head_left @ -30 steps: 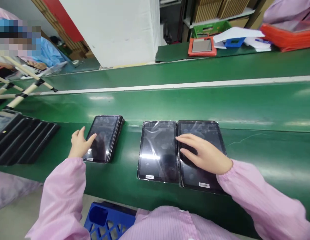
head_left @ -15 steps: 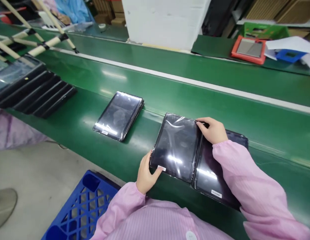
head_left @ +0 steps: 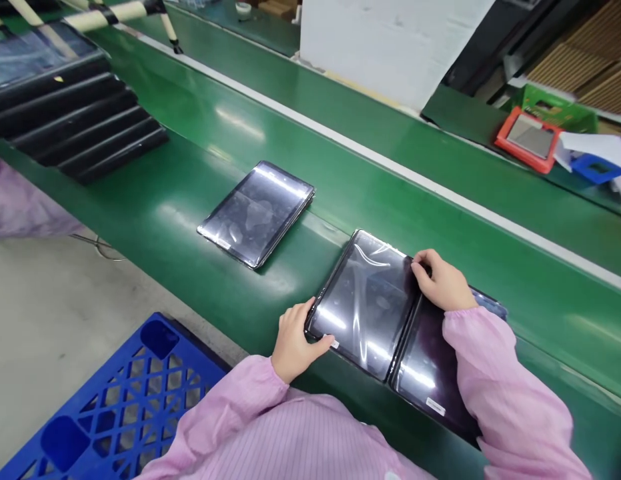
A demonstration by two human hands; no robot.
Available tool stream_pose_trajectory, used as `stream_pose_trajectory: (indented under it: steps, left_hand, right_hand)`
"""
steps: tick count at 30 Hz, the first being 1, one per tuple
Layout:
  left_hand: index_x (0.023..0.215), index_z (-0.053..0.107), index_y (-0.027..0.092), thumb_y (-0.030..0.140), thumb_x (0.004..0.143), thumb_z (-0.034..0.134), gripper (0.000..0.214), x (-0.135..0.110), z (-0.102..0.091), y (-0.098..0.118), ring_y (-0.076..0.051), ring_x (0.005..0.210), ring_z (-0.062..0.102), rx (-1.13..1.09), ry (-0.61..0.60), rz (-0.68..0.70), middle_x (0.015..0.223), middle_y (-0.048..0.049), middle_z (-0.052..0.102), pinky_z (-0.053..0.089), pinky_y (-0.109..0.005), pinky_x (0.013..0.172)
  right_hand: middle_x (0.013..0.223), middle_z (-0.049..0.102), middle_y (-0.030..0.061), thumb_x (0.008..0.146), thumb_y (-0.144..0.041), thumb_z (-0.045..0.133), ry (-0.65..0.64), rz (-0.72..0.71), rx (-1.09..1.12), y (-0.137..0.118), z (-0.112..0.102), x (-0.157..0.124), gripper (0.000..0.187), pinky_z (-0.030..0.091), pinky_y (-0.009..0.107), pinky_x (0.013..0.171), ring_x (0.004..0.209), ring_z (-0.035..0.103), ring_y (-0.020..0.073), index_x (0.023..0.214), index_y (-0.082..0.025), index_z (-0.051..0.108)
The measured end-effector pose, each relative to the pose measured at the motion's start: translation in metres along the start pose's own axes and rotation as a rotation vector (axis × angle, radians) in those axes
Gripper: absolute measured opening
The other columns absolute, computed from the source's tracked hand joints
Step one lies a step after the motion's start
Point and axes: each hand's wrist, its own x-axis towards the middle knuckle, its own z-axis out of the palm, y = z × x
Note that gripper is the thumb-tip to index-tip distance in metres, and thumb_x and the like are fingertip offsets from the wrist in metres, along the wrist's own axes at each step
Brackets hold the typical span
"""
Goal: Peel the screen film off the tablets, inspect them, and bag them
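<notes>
A flat black tablet (head_left: 363,303) in clear, creased film lies before me, a small white label at its near left corner. My left hand (head_left: 295,343) grips that corner, thumb on top beside the label and fingers round the left edge. At the far right corner, my right hand (head_left: 443,280) is closed in a pinch on the edge. Its forearm partly covers a second black tablet (head_left: 433,363), which lies close against the first one's right side. Further left, a small stack of similar tablets (head_left: 257,213) lies apart from both hands.
Everything lies on a green workbench (head_left: 190,193) with a white strip (head_left: 340,138) along it. At left stand several leaning black panels (head_left: 90,120) and a pipe frame (head_left: 120,15). A blue plastic pallet (head_left: 120,407) is on the floor. Far right is a red-framed device (head_left: 530,139).
The camera view has turned, so the bench appears more slanted. Both hands stay at the same two corners of the tablet, which shows little movement on the bench.
</notes>
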Motion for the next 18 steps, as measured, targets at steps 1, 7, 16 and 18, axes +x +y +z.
stream_pose_trajectory:
  steps: [1, 7, 16, 18]
  left_hand:
    - [0.136, 0.051, 0.016, 0.033, 0.074, 0.069, 0.068, -0.002, -0.003, -0.003, -0.03, 0.112, 0.06, -0.006, -0.006, 0.001, 0.123, -0.0118, 0.066, 0.044, -0.052, 0.101]
    - [0.141, 0.046, 0.017, 0.034, 0.076, 0.067, 0.07, -0.017, -0.01, -0.019, -0.03, 0.11, 0.059, 0.048, -0.01, 0.074, 0.123, -0.0128, 0.064, 0.044, -0.05, 0.097]
    - [0.153, 0.032, 0.019, 0.052, 0.07, 0.078, 0.1, -0.007, -0.03, -0.023, -0.037, 0.129, 0.05, 0.042, -0.244, 0.11, 0.145, -0.0184, 0.051, 0.035, -0.057, 0.109]
    - [0.154, 0.032, 0.022, 0.052, 0.07, 0.08, 0.101, -0.004, -0.036, -0.022, -0.037, 0.132, 0.049, 0.037, -0.286, 0.082, 0.148, -0.0178, 0.049, 0.034, -0.057, 0.11]
  right_hand:
    - [0.082, 0.071, 0.0076, 0.086, -0.037, 0.048, -0.015, -0.03, 0.009, 0.0, -0.001, -0.001, 0.016, 0.045, 0.036, 0.065, 0.067, 0.064, 0.0249, 0.088, -0.023, 0.055]
    - [0.083, 0.07, 0.0087, 0.088, -0.043, 0.049, -0.063, -0.123, 0.079, 0.001, 0.002, -0.006, 0.021, 0.05, 0.046, 0.08, 0.079, 0.065, 0.0297, 0.084, -0.024, 0.057]
    - [0.096, 0.079, 0.0093, 0.086, -0.04, 0.069, -0.014, -0.187, 0.483, -0.003, -0.018, -0.02, 0.019, 0.051, 0.051, 0.103, 0.099, 0.073, 0.0283, 0.083, -0.022, 0.07]
    - [0.086, 0.079, 0.0087, 0.084, -0.042, 0.073, -0.056, -0.125, 0.633, 0.002, -0.024, -0.025, 0.021, 0.053, 0.052, 0.103, 0.098, 0.075, 0.0291, 0.078, -0.022, 0.07]
